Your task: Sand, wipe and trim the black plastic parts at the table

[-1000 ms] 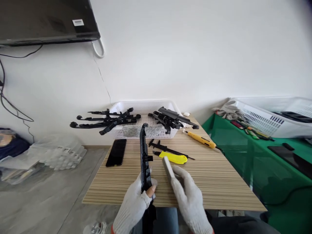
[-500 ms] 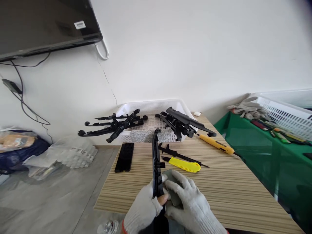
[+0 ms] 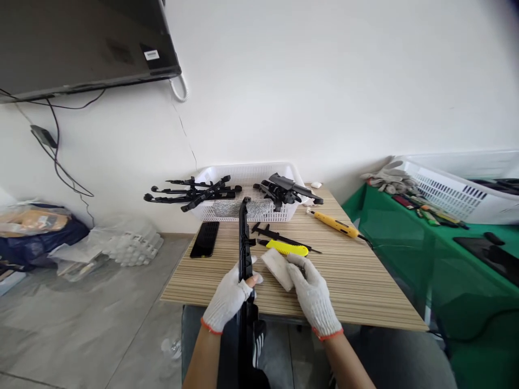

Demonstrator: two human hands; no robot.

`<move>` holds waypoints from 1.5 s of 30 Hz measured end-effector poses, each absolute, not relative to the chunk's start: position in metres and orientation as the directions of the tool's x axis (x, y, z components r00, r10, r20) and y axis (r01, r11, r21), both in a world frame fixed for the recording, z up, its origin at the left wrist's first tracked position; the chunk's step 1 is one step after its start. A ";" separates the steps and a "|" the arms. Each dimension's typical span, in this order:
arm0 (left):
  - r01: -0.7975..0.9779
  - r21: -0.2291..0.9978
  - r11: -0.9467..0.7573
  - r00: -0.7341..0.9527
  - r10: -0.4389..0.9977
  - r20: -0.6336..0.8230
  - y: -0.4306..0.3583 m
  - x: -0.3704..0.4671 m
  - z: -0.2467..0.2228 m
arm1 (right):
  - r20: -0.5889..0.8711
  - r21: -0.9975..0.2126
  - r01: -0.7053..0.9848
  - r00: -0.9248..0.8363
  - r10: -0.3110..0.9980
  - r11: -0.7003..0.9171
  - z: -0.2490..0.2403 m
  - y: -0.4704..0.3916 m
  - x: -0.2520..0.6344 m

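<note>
My left hand (image 3: pixel 231 297), in a white knit glove with the thumb tip bare, is wrapped round a long black plastic trim piece (image 3: pixel 244 254). The piece stands lengthwise in front of me, its near end below the table edge. In my gloved right hand (image 3: pixel 311 289) is a flat, pale rectangular pad (image 3: pixel 278 268), gripped at its right side and apart from the black piece. A yellow utility knife (image 3: pixel 287 248) lies just beyond the pad, with a black caliper (image 3: pixel 279 236) behind it.
A white plastic basket (image 3: pixel 286 215) at the back holds several black trim pieces (image 3: pixel 194 193). A phone (image 3: pixel 205 239) lies left, a yellow pen-like tool (image 3: pixel 336 225) right. A green-covered table (image 3: pixel 385 237) stands on the right, carrying tools, gloves and another basket (image 3: pixel 450 192).
My right hand has moved away from the black trim piece with the pad, which now shows its pale face. My left hand keeps its hold. The view has shifted, showing more forearm.
</note>
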State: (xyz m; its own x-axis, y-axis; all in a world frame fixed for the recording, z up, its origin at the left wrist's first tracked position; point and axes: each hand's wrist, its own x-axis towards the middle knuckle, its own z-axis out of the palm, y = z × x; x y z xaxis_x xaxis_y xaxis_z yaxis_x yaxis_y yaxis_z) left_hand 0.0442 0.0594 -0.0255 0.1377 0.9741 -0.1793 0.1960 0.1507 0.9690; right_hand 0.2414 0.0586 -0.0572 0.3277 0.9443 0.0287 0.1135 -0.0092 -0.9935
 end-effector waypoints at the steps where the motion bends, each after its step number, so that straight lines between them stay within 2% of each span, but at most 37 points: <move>1: 0.185 0.970 0.154 0.126 0.976 -0.179 0.060 0.045 -0.026 | 0.014 -0.995 0.096 0.325 0.946 -0.019 -0.056 0.059 0.242; 6: 0.165 0.972 0.166 0.078 0.980 -0.181 0.061 0.046 -0.035 | -0.018 -0.999 -0.045 0.355 0.935 -0.003 -0.054 0.060 0.243; 9: 0.191 0.970 0.149 0.071 0.984 -0.165 0.061 0.044 -0.038 | -0.019 -0.998 -0.061 0.353 0.936 0.003 -0.054 0.058 0.243; 15: 0.074 0.981 0.177 0.091 0.979 -0.183 0.059 0.047 -0.030 | -0.106 -0.990 -0.113 0.256 0.961 -0.079 -0.056 0.060 0.246; 22: -0.013 0.969 0.248 0.079 0.966 -0.247 0.061 0.048 -0.029 | -0.096 -0.980 -0.180 0.077 0.992 -0.081 -0.060 0.060 0.259; 27: -0.009 0.956 0.294 0.056 0.954 -0.293 0.064 0.044 -0.033 | -0.071 -0.951 -0.301 -0.005 0.997 -0.069 -0.057 0.059 0.259; 35: 0.060 0.958 0.280 0.103 0.953 -0.285 0.060 0.042 -0.027 | -0.131 -0.863 -0.496 0.040 0.991 -0.094 -0.063 0.060 0.260; 41: 0.073 0.959 0.274 0.080 0.957 -0.280 0.059 0.043 -0.024 | -0.154 -0.873 -0.475 0.055 0.987 -0.110 -0.073 0.061 0.264; 45: 0.040 0.961 0.275 0.096 0.956 -0.277 0.060 0.042 -0.029 | -0.111 -0.899 -0.433 0.065 0.992 -0.072 -0.072 0.060 0.262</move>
